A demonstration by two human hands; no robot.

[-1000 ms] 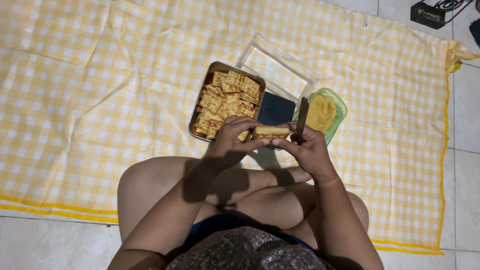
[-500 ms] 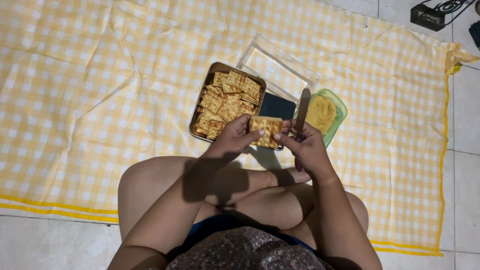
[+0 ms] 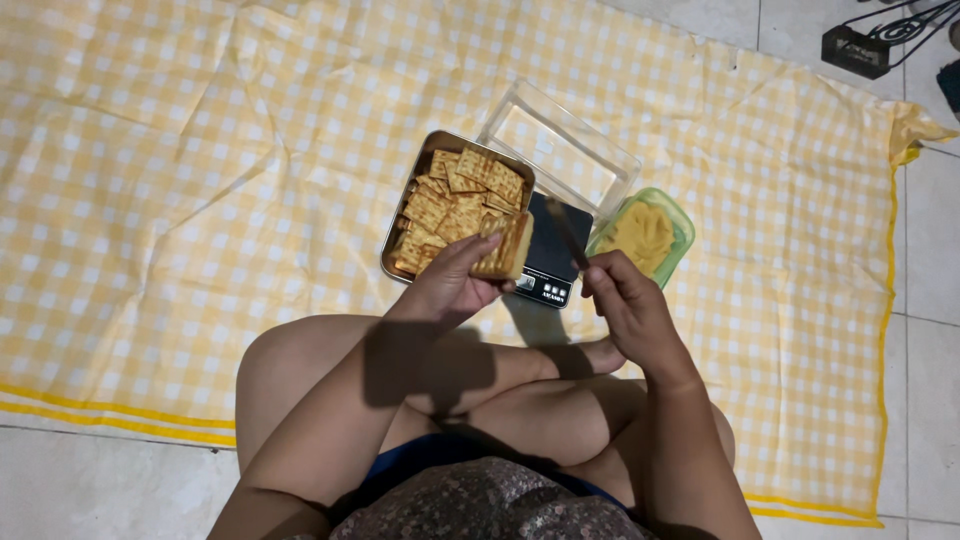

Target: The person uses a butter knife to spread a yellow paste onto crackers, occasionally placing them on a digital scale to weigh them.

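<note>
My left hand (image 3: 447,288) holds a cracker sandwich (image 3: 503,246) with pale filling, tilted on edge over the near corner of a metal tray (image 3: 399,233) full of square crackers (image 3: 458,195). My right hand (image 3: 625,305) grips a knife (image 3: 566,232), its blade pointing up and left over a small black kitchen scale (image 3: 551,253). A green container of yellow spread (image 3: 644,233) sits just right of the scale.
A clear plastic box (image 3: 560,148) lies behind the tray and scale. Everything rests on a yellow checked cloth (image 3: 200,180) spread on a tiled floor (image 3: 930,230). My crossed legs are below. A black device with cables (image 3: 858,45) sits at the top right.
My hands have drawn apart. The left hand turned the cracker sandwich up and moved it left toward the tray, while the right hand with the knife came away from it.
</note>
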